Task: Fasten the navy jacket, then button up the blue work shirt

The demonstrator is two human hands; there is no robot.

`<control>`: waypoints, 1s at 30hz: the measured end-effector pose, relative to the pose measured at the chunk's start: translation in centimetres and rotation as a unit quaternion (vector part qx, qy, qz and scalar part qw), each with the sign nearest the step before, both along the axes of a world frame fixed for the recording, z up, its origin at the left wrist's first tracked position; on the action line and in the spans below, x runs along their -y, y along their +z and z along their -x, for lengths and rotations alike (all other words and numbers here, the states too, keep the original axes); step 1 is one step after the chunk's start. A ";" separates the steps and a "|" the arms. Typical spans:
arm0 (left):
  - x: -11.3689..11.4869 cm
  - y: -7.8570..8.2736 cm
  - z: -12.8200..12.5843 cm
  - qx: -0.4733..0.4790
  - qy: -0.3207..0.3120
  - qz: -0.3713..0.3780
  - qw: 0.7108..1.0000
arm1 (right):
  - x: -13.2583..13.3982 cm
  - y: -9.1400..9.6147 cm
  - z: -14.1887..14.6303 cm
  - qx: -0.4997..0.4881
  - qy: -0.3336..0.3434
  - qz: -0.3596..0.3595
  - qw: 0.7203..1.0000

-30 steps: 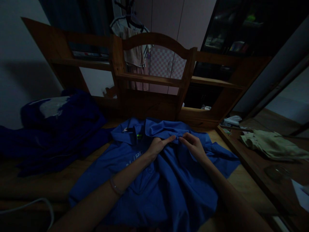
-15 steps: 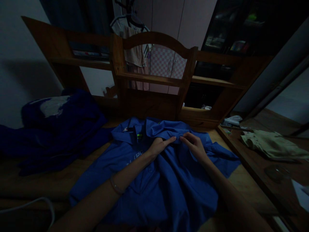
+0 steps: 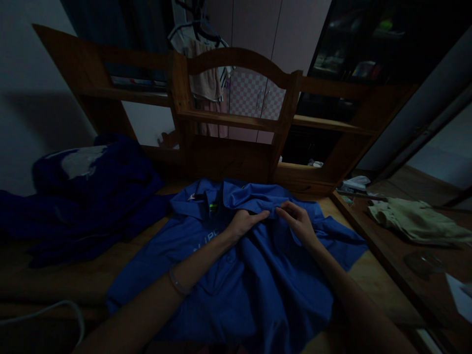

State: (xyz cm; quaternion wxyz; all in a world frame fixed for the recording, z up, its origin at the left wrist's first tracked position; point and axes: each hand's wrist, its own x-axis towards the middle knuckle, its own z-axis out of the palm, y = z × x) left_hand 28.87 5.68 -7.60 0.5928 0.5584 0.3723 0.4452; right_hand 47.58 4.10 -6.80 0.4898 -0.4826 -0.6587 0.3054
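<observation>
A blue collared shirt with pale lettering on its chest lies spread over the wooden desk. My left hand reaches across it, thumb on top and fingers tucked under a fold near the collar, gripping the cloth. Close beside it, my right hand pinches the same edge of fabric between thumb and fingertips. A small gap separates the two thumbs. The left fingers are mostly hidden by the shirt. Dim light hides the fine detail of the pinched edge.
Dark blue clothing is heaped at the left. A wooden shelf frame rises along the back. At the right are folded pale green cloth, a glass item and white paper. A white cable curves at lower left.
My right hand has shifted very slightly right along the fabric edge, widening the gap between the thumbs a little. The shirt lies almost as before.
</observation>
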 end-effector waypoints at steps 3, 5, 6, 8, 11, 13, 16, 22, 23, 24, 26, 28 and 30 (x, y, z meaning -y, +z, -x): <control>0.2 0.4 -0.1 0.016 -0.012 -0.014 1.000 | 0.1 0.1 0.0 0.004 0.004 0.000 1.000; 0.2 0.4 -0.1 0.013 -0.015 -0.014 1.000 | 0.2 0.2 0.1 0.005 0.008 -0.002 1.000; 0.2 0.4 -0.1 0.009 -0.015 -0.014 1.000 | 0.2 0.2 0.1 0.005 0.008 -0.003 1.000; 0.1 0.3 -0.1 -0.001 -0.009 -0.015 1.000 | 0.2 0.2 0.1 0.007 0.011 -0.004 1.000; -0.1 -0.2 -0.1 -0.014 0.000 -0.013 1.000 | 0.2 0.1 0.1 0.005 0.009 -0.007 1.000; -0.3 -0.4 -0.1 -0.024 0.003 -0.007 1.000 | 0.1 0.0 0.0 0.005 0.005 -0.009 1.000; -0.3 -0.4 -0.1 -0.038 0.007 -0.003 0.999 | 0.0 -0.2 -0.2 0.006 0.005 -0.006 1.000; -0.1 -0.2 0.0 -0.038 0.007 0.021 0.999 | -0.1 -0.2 -0.1 0.002 0.009 -0.008 1.000; -0.1 -0.2 0.0 -0.041 0.010 0.028 0.999 | -0.1 -0.2 -0.1 0.002 0.010 -0.007 1.000; -0.1 -0.2 0.0 -0.045 0.013 0.034 0.998 | -0.1 -0.2 -0.1 0.003 0.011 -0.007 1.000; -0.2 -0.2 0.0 -0.052 0.014 0.041 0.998 | 0.0 -0.2 -0.1 0.006 0.011 -0.006 1.000; -0.1 -0.2 0.0 -0.050 0.012 0.042 0.998 | 0.0 -0.1 -0.1 0.005 0.011 -0.005 1.000; -0.1 -0.1 0.0 -0.049 0.014 0.040 0.998 | 0.1 -0.1 -0.1 0.005 0.010 -0.003 1.000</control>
